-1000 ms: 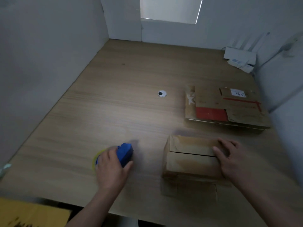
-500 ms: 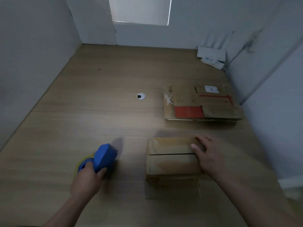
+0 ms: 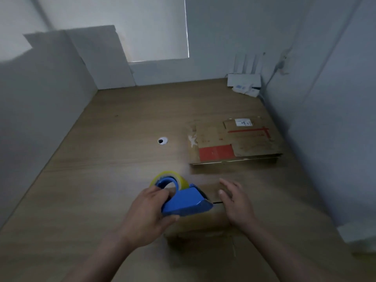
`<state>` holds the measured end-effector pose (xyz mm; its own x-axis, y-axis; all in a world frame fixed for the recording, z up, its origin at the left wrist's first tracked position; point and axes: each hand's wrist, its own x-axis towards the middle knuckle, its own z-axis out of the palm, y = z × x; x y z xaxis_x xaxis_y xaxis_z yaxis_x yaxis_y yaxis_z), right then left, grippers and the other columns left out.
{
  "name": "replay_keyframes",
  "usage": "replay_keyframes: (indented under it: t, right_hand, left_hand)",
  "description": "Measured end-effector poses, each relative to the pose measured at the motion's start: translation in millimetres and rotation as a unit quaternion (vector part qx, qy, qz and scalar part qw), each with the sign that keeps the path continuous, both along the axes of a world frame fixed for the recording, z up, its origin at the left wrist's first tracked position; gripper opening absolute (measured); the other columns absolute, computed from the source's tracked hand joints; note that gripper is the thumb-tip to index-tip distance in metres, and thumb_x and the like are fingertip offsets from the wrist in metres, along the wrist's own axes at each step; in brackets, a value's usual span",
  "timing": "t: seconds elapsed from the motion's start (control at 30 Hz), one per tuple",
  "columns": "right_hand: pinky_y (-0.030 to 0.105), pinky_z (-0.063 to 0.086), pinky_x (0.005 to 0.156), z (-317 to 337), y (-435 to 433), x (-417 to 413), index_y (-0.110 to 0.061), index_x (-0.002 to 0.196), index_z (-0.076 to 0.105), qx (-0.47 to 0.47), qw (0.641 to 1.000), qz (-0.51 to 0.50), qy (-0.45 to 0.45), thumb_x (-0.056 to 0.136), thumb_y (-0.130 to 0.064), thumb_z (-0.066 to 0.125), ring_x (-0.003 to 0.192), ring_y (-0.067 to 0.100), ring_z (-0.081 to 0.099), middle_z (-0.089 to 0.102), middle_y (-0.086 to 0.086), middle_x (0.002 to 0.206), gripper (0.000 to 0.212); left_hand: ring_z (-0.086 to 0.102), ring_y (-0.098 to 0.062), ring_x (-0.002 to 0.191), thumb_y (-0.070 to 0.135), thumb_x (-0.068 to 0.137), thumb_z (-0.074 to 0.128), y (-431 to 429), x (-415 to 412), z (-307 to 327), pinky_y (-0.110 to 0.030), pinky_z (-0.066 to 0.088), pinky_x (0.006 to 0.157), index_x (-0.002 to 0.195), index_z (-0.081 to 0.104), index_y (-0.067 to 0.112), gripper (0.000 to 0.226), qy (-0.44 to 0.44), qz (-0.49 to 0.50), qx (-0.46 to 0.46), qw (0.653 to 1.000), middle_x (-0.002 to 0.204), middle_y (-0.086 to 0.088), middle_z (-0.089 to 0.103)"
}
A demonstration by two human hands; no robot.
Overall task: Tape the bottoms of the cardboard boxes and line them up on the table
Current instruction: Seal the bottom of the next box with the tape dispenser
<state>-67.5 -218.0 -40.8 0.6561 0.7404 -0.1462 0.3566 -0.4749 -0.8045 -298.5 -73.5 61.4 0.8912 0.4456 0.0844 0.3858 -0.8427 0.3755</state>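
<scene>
A blue dispenser carrying a yellow tape roll is being gripped by the left hand. Its fingers are clenched round the handle, and the dispenser is being held over the left part of the box. The box is sitting on the near part of the bench, its top seam partly hidden by the dispenser's nose. The right hand is being held at the box's right end, fingers straight and released, grasping nothing. Contact with the cardboard cannot be told through the blur. Flat boxes are lying beyond the box, their right edge close to the right wall. The widest stretch of bench is lying left of the box, running to the left wall, with a cable hole in it. A router is standing in the far right corner.
</scene>
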Motion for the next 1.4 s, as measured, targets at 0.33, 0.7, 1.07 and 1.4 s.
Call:
replay_keyframes:
  t: [0.33,0.7,1.07,1.4]
  right_hand:
    - [0.025,0.03,0.114,40,-7,-3,-0.034,0.14,0.054,0.063,0.994,0.081,-0.027,0.095,-0.003,0.052,0.142,-0.003,0.025,0.03,-0.019,0.154,0.055]
    - [0.028,0.044,0.109,72,-6,3,-0.033,0.117,0.069,0.055,0.964,0.24,0.102,0.089,0.002,0.055,0.123,-0.002,0.052,0.061,-0.017,0.128,0.046]
    - [0.039,0.053,0.098,66,1,-4,-0.048,0.124,0.062,-0.033,0.973,0.22,0.065,0.083,-0.017,0.064,0.113,-0.003,0.061,0.068,-0.026,0.116,0.051]
    - [0.034,0.06,0.086,67,11,-7,-0.025,0.126,0.066,-0.019,0.98,0.151,0.125,0.086,-0.006,0.071,0.104,0.003,0.065,0.071,-0.011,0.11,0.045]
  left_hand:
    - [0.057,-0.01,0.091,0.064,0.079,0.056,6,12,-19,-0.031,0.045,0.086,0.104,0.06,0.033,0.04,0.111,-0.013,0.055,0.992,0.096,0.012,0.064]
    - [0.058,-0.007,0.082,0.068,0.074,0.05,11,9,-24,-0.029,0.046,0.078,0.096,0.06,0.035,0.041,0.101,-0.01,0.055,0.993,0.086,0.016,0.063]
    - [0.057,-0.008,0.071,0.063,0.069,0.06,18,6,-23,-0.027,0.044,0.065,0.085,0.059,0.034,0.033,0.07,-0.012,0.044,0.997,0.077,0.016,0.06]
    - [0.057,-0.011,0.071,0.063,0.069,0.061,21,6,-20,-0.027,0.045,0.064,0.084,0.059,0.033,0.033,0.08,-0.02,0.028,0.996,0.077,0.015,0.059]
